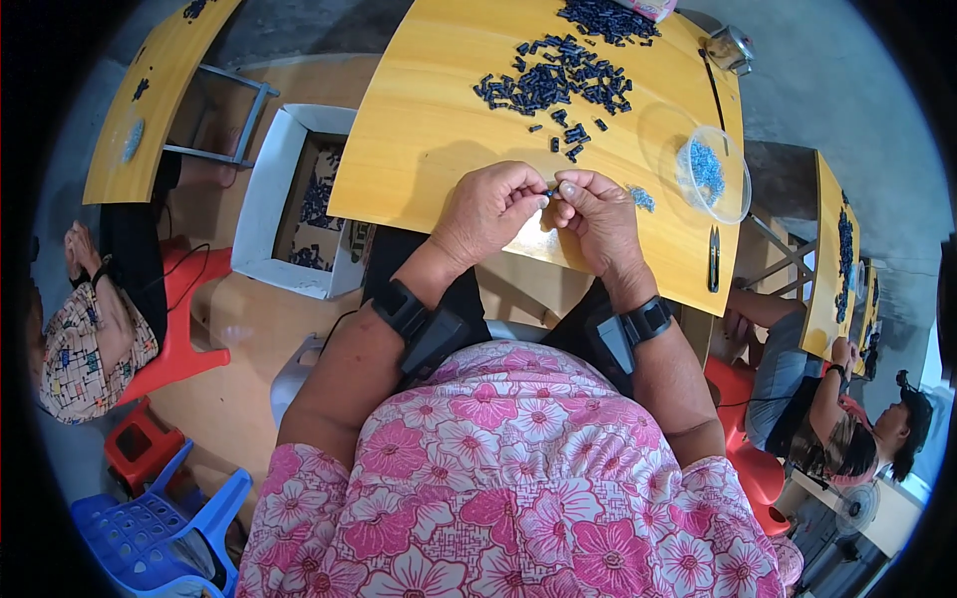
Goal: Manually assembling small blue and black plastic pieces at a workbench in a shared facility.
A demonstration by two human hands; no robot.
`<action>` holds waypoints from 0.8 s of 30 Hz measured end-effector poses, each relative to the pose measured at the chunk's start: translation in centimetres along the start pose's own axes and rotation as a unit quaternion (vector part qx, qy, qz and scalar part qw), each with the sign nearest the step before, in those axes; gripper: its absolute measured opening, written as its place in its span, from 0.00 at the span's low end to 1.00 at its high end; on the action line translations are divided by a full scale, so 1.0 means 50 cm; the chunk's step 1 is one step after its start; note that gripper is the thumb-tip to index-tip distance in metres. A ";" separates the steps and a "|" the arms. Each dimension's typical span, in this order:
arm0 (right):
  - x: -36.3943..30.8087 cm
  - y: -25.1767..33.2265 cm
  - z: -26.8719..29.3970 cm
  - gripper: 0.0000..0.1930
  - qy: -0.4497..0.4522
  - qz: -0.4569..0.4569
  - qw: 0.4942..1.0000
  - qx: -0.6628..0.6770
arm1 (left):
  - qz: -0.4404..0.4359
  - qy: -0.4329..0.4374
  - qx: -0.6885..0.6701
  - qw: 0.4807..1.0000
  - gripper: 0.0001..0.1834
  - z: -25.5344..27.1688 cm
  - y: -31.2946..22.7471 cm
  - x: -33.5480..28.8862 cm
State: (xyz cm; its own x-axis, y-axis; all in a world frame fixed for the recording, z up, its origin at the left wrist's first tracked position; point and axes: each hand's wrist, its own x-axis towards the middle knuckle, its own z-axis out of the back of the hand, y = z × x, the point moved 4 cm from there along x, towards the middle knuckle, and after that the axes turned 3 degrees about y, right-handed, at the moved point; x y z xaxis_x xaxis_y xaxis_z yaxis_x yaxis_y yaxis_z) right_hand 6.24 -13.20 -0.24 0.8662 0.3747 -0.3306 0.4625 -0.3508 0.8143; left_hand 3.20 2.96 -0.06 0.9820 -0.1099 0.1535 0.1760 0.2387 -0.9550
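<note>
I see the left hand (488,211) with thumb and forefinger nearly closed, pinching a small dark piece (549,193) over the near edge of the yellow table (419,130). The right hand (604,217) meets it there, thumb and forefinger pressed together at the piece's other end; from my feed, what lies between those tips is too small to tell. Beyond the hands I have a pile of dark parts (558,85); to the right, a clear tub (738,214) and snips (714,259).
</note>
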 end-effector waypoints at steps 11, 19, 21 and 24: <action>-0.006 0.003 -0.004 0.07 -0.008 0.001 1.000 -0.020 | 0.012 0.005 0.006 1.000 0.05 0.000 -0.001 -0.001; -0.004 0.001 -0.003 0.08 -0.023 0.006 0.998 -0.065 | 0.004 0.000 0.002 1.000 0.04 0.001 -0.002 0.000; -0.006 0.000 -0.002 0.08 -0.029 0.018 0.996 -0.085 | -0.002 -0.003 0.004 1.000 0.04 0.002 -0.003 0.000; -0.007 0.002 -0.004 0.08 -0.033 0.044 0.992 -0.117 | -0.001 -0.001 0.004 1.000 0.04 0.001 -0.002 0.000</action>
State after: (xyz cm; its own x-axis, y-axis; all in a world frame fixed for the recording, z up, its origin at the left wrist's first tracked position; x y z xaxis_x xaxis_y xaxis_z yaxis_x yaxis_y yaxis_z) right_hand 5.93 -13.21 0.03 0.9156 0.2914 -0.2771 0.3340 -0.1673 0.9276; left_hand 3.18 3.00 0.06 0.9817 -0.1084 0.1564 0.1790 0.2459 -0.9526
